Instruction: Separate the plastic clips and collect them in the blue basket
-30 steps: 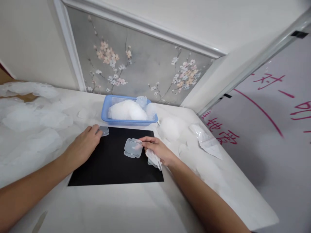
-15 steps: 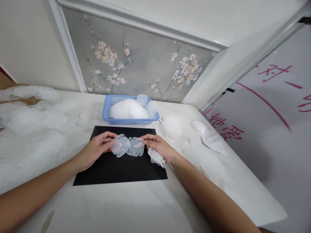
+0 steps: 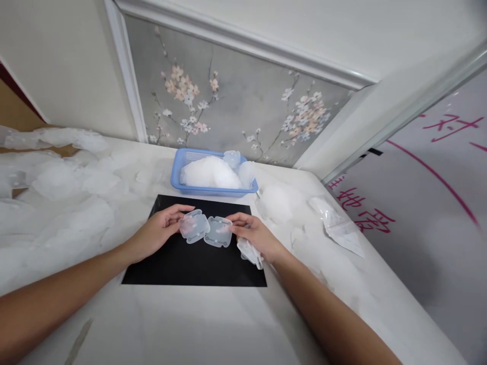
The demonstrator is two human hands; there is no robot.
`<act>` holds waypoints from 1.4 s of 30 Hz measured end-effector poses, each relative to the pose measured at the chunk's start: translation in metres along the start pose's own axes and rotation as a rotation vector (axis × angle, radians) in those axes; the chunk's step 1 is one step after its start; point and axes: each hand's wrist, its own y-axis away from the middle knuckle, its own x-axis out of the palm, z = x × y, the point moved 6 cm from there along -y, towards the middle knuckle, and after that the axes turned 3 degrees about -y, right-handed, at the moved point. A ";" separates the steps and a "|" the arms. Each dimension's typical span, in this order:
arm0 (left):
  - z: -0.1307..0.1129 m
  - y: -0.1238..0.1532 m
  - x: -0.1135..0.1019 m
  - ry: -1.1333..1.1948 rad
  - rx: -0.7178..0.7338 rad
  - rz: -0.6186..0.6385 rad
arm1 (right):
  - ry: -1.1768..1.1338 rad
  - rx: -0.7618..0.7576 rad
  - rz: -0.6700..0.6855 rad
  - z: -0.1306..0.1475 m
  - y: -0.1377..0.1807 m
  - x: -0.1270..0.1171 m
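My left hand (image 3: 158,233) pinches a translucent square plastic piece (image 3: 194,225) above the black mat (image 3: 190,263). My right hand (image 3: 256,235) pinches a second clear plastic piece (image 3: 218,231) between thumb and forefinger, edge to edge with the first. The lower fingers of that same hand curl around a small stack of more clear pieces (image 3: 250,252). Both held pieces hover over the mat's far half.
A blue basket (image 3: 178,177) heaped with white translucent pieces stands behind the mat. More such pieces lie piled over the table's left side (image 3: 57,203) and to the right (image 3: 277,203). A clear plastic bag (image 3: 337,225) lies at the right. The wall with floral panel is close behind.
My left hand picked up a clear piece from the mat's far left corner and brought it right, next to the piece in my right hand. The view shifted slightly.
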 end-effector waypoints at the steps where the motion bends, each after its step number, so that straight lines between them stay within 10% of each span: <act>1: 0.000 0.000 0.000 0.001 0.001 0.000 | 0.007 -0.011 -0.010 0.000 0.000 0.000; 35: 0.010 -0.005 0.001 -0.062 0.089 0.126 | 0.289 -0.311 -0.216 0.013 0.011 -0.001; 42: -0.001 0.001 -0.002 -0.517 0.280 0.018 | -0.063 0.005 -0.114 -0.004 0.001 -0.004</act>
